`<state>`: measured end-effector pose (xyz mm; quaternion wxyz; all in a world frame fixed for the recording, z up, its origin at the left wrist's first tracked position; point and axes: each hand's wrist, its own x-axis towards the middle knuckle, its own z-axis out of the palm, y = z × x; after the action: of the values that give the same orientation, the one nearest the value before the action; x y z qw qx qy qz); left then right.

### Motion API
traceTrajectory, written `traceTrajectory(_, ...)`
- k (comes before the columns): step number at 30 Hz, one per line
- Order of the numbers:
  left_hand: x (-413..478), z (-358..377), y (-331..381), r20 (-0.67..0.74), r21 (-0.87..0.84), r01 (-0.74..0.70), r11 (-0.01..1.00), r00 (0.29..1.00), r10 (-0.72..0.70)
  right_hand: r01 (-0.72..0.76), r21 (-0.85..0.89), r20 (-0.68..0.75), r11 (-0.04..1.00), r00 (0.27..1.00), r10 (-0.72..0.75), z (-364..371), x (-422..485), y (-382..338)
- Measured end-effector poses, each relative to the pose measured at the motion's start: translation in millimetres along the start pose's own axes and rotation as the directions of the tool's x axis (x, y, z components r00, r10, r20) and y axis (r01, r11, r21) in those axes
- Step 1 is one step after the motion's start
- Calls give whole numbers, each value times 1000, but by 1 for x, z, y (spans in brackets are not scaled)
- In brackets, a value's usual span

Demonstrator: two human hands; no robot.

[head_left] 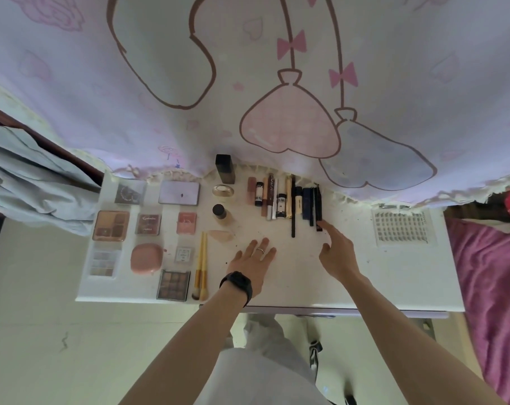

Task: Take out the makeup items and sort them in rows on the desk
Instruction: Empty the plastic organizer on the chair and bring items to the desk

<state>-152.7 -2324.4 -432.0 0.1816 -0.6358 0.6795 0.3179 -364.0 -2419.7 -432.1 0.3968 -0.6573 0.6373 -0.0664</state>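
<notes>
Head view. Makeup items lie sorted on the white desk (350, 287): flat compacts and palettes (110, 229) at the left, small bottles (219, 213) in the middle, a row of slim tubes and pencils (277, 200) near the printed curtain (247, 83), and a clear lash tray (401, 228) at the right. The left hand (255, 258) rests flat on the desk, fingers straight, gripping nothing. The right hand (337, 252) extends its index finger to the near end of the outermost black pencil (318, 209) and holds nothing. Risk: a sideways nudge could roll this pencil against its neighbours and disturb the row. Pushed too far, it could slip under the curtain hem.
</notes>
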Motion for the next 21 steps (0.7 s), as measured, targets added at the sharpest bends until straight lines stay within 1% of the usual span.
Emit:
traceTrajectory(3,-3,-5,1,12,5,-1,1000,1000,1,2,-31,45,1000,999,0,-3,-3,-4)
traceTrajectory(9,-16,-14,6,20,-28,-11,1000,1000,12,28,-37,17,999,999,-27,-4,-23,-5)
traceTrajectory(12,-29,-19,9,-16,-65,-30,997,999,29,37,-113,28,993,999,-34,-3,-41,-7)
traceTrajectory(15,-52,-29,9,-104,-126,-54,990,994,41,85,-180,44,980,996,-78,0,-65,-20)
traceTrajectory(17,-74,-30,4,-186,-183,-73,980,982,38,147,-214,65,966,989,-136,5,-86,-34)
traceTrajectory(19,-103,-26,-8,-267,-247,-76,966,964,7,218,-229,81,949,975,-205,14,-109,-55)
traceTrajectory(21,-141,-16,-29,-333,-320,-49,946,941,-64,302,-218,112,928,952,-283,28,-132,-82)
